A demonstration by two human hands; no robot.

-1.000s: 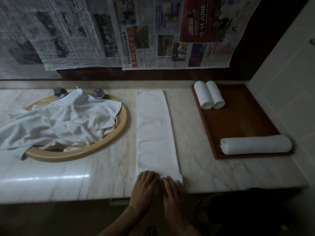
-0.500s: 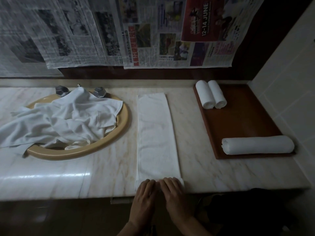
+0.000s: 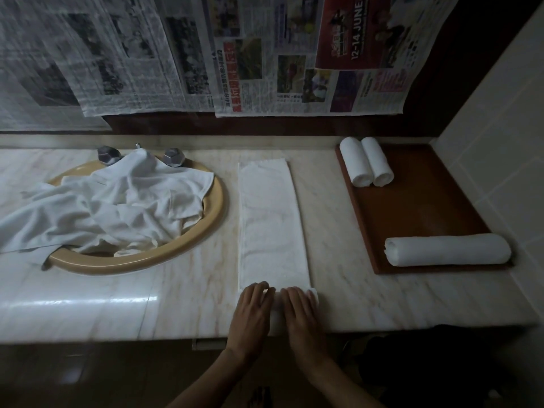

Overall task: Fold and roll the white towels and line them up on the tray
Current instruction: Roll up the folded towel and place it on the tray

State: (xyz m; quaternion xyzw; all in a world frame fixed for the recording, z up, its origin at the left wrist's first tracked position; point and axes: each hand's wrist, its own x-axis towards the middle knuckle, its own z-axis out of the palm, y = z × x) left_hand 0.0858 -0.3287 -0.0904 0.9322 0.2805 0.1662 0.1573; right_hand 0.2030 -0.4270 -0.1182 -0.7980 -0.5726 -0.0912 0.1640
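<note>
Your left hand (image 3: 251, 312) and right hand (image 3: 298, 312) lie flat side by side, fingers straight, pressing the near rolled end of the folded towel (image 3: 269, 222). It stretches away from you on the marble counter (image 3: 182, 290), between the sink (image 3: 217, 207) and the tray (image 3: 418, 207). Three rolled towels sit on the tray: two (image 3: 366, 166) at the far end, one (image 3: 447, 250) along the near edge.

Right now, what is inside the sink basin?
A heap of unfolded white towels fills the sink and spills over its left rim onto the counter. They drape over the tap, between the two faceted handles. The basin floor and drain are covered.
</note>
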